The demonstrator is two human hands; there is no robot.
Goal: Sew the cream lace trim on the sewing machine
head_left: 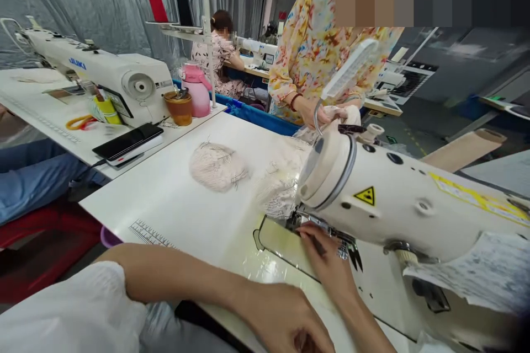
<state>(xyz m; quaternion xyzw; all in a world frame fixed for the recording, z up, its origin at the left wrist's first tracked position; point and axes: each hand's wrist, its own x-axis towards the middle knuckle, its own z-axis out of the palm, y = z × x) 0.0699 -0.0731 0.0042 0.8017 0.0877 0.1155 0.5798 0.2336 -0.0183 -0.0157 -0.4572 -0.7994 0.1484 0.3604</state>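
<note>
My right hand point(329, 259) is beside the presser foot point(300, 215) of a white sewing machine point(397, 182). Its thumb and index finger are drawn together; whatever may lie between them is too small to make out. Curled, with fingertips partly hidden, my left hand point(290, 314) rests low over the table's front edge. Pale lace fabric point(279, 193) lies just behind the needle area. Farther left on the white table point(174, 198) sits a rounded cream fabric piece point(217, 168) with loose dark threads.
Across the table, a person's hands point(314, 113) hold pale cloth. A lamp point(350, 69) bends above the machine head. To the left stand another sewing machine point(124, 80), a phone point(128, 140), a brown cup point(179, 107), a pink jug point(196, 91) and orange-handled scissors point(78, 122).
</note>
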